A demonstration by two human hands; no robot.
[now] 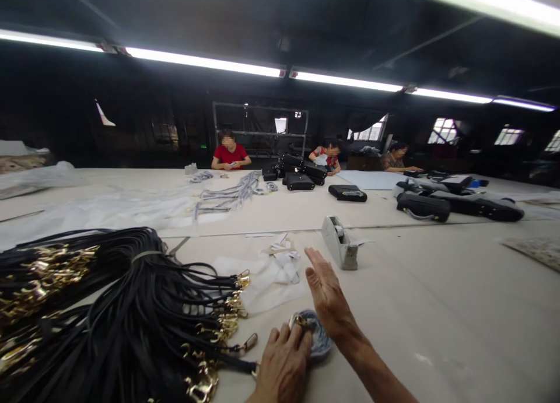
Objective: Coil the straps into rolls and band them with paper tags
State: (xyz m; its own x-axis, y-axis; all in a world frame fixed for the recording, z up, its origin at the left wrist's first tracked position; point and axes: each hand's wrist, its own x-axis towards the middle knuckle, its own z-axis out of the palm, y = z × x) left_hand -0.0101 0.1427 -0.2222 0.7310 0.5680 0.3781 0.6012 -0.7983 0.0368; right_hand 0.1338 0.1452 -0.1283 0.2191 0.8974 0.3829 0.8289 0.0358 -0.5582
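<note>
My left hand (284,359) has its fingers curled over a coiled strap (321,339) wrapped in grey-blue film, pressing it against the table. A gold metal fitting (301,320) shows at the top of the coil, by my fingertips. My right hand (326,289) is open above the coil's far right side, fingers stretched forward and nothing in them. Just beyond those fingertips stands a grey tape dispenser (345,248). To the left lies a large bundle of black straps (135,309) with gold clasps (230,321), tied by a light band.
White paper strips (284,254) lie on thin white sheeting (262,286) near the dispenser. Farther back are wrapped grey straps (236,190), black bags (300,181) in a pile, and more black bags (455,202) at right. Several co-workers (230,155) sit along the table's far side.
</note>
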